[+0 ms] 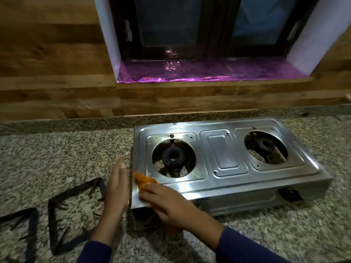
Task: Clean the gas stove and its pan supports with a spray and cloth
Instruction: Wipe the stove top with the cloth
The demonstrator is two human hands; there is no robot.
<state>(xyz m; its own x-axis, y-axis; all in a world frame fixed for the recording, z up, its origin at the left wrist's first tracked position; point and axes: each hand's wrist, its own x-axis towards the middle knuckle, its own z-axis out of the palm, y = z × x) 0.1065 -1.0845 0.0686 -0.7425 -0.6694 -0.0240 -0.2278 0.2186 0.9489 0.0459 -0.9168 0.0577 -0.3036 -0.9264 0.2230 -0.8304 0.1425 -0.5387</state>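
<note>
A steel two-burner gas stove (pixel 224 154) sits on the granite counter with its pan supports taken off. Two black square pan supports lie on the counter to its left, one (pixel 76 205) nearer the stove and one (pixel 20 226) at the frame's left edge. My right hand (pixel 167 202) presses an orange cloth (pixel 144 180) onto the stove's front left corner. Beside the stove's left edge my left hand (pixel 116 186) is held flat and upright, fingers straight, holding nothing. No spray bottle is in view.
The speckled granite counter (pixel 66 149) runs left and in front of the stove. A wood-panelled wall (pixel 57 73) stands behind, with a window recess whose sill is lined with shiny purple foil (pixel 199 73). A control knob (pixel 290 194) shows on the stove's front right.
</note>
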